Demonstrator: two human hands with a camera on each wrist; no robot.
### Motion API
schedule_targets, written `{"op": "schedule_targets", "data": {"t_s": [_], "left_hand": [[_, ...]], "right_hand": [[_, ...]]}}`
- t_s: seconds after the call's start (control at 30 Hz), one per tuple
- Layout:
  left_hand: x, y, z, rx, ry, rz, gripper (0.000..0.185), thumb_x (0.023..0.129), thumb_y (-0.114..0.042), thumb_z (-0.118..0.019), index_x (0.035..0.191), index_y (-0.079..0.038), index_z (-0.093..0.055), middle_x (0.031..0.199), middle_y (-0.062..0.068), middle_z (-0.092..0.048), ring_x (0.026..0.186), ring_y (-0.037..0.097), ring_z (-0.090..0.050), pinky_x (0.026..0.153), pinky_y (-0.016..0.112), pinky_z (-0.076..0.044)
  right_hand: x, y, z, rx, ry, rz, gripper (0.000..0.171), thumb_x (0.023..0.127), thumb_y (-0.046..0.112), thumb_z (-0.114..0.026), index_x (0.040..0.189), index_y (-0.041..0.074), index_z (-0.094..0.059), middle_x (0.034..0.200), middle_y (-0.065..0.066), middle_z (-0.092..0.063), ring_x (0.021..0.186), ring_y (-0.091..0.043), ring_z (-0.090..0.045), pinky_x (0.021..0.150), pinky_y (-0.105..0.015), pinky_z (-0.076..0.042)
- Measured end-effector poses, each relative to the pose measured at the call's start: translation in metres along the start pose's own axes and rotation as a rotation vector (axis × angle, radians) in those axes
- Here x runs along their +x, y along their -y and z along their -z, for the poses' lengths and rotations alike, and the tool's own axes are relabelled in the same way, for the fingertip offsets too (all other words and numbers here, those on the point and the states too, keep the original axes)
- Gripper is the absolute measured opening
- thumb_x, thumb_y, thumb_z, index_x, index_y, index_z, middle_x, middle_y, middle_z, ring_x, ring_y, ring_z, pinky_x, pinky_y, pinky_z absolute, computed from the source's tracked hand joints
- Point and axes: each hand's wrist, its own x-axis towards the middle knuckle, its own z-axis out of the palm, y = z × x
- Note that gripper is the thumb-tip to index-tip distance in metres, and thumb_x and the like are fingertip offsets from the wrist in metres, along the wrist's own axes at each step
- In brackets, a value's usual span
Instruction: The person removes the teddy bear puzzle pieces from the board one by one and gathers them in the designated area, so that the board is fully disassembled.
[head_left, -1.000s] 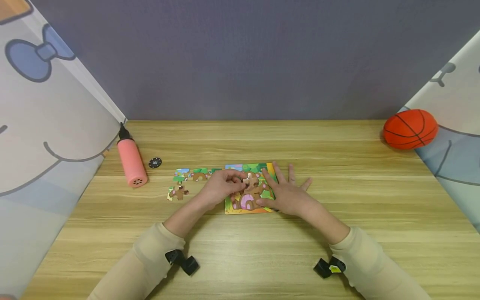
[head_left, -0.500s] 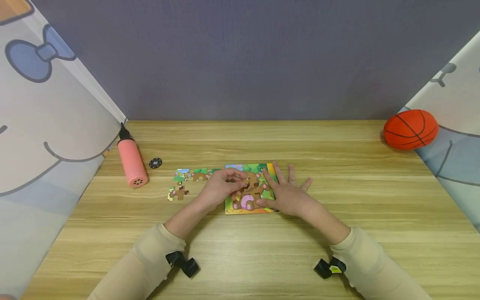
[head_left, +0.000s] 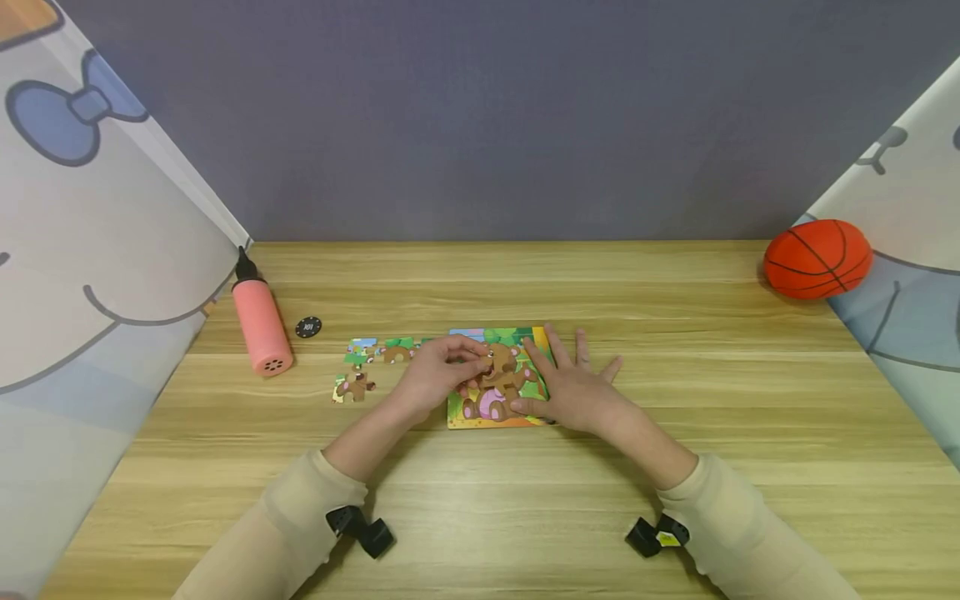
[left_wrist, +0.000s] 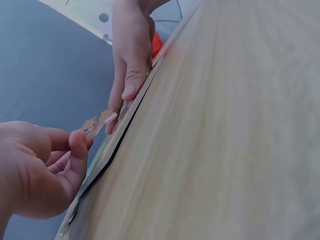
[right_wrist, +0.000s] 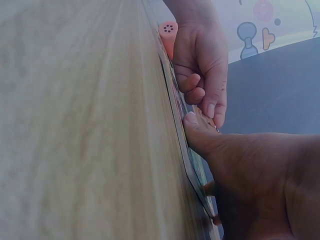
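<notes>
Left hand (head_left: 435, 375) pinching a brown puzzle piece (head_left: 501, 360), set over the bear picture at mid-board. Right hand (head_left: 573, 385) flat and spread, fingers straight, pressing the right side of the puzzle board (head_left: 487, 412). Board lying mid-worktop (head_left: 675, 467). Loose pieces (head_left: 367, 367) just left of it. Pink pump (head_left: 258, 321) and black disc (head_left: 308, 327) farther left; orange ball (head_left: 817, 258) far right.
</notes>
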Motion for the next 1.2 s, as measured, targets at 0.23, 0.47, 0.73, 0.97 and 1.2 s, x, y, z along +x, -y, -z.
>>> {"op": "schedule_targets", "data": {"t_s": [0.23, 0.47, 0.73, 0.97, 1.2], "left_hand": [[-0.003, -0.002, 0.005, -0.028, -0.005, -0.004, 0.015, 0.096, -0.003, -0.068, 0.111, -0.002, -0.07, 0.097, 0.011, -0.073, 0.071, 0.02, -0.063, 0.06, 0.026, -0.054], [-0.006, -0.003, 0.013, -0.062, 0.01, 0.026, 0.015, 0.098, 0.0, -0.064, 0.112, 0.001, -0.067, 0.1, 0.014, -0.071, 0.074, 0.02, -0.062, 0.061, 0.024, -0.054], [-0.01, -0.002, 0.025, -0.043, -0.016, 0.038, 0.017, 0.097, -0.001, -0.066, 0.114, 0.001, -0.067, 0.099, 0.014, -0.071, 0.073, 0.021, -0.064, 0.061, 0.025, -0.055], [-0.014, 0.001, 0.039, -0.04, 0.014, 0.013, 0.021, 0.097, -0.004, -0.068, 0.117, 0.002, -0.065, 0.1, 0.016, -0.068, 0.073, 0.02, -0.061, 0.063, 0.025, -0.055], [-0.018, 0.006, 0.054, -0.01, -0.008, 0.016, 0.022, 0.097, -0.005, -0.068, 0.116, 0.004, -0.065, 0.099, 0.016, -0.069, 0.073, 0.019, -0.062, 0.063, 0.026, -0.056]], "right_hand": [[0.0, 0.0, -0.002, -0.015, -0.003, -0.009, 0.103, 0.087, 0.079, -0.05, 0.164, 0.023, -0.011, 0.168, -0.012, 0.012, 0.146, -0.053, 0.012, 0.089, -0.091, 0.001], [0.0, 0.001, -0.002, -0.013, -0.001, -0.034, 0.11, 0.087, 0.08, -0.051, 0.164, 0.016, -0.005, 0.168, -0.011, 0.011, 0.147, -0.051, 0.012, 0.092, -0.09, 0.001], [0.002, 0.001, -0.004, 0.003, 0.012, -0.063, 0.12, 0.083, 0.084, -0.051, 0.163, 0.013, 0.005, 0.167, -0.011, 0.015, 0.148, -0.047, 0.017, 0.093, -0.089, 0.003], [0.002, -0.001, -0.004, 0.029, 0.012, -0.073, 0.124, 0.081, 0.085, -0.052, 0.162, 0.012, 0.008, 0.167, -0.009, 0.016, 0.147, -0.045, 0.02, 0.093, -0.087, 0.009], [0.003, -0.001, -0.004, 0.04, 0.005, -0.061, 0.124, 0.081, 0.085, -0.052, 0.162, 0.011, 0.007, 0.168, -0.01, 0.015, 0.147, -0.046, 0.019, 0.092, -0.088, 0.011]]}}
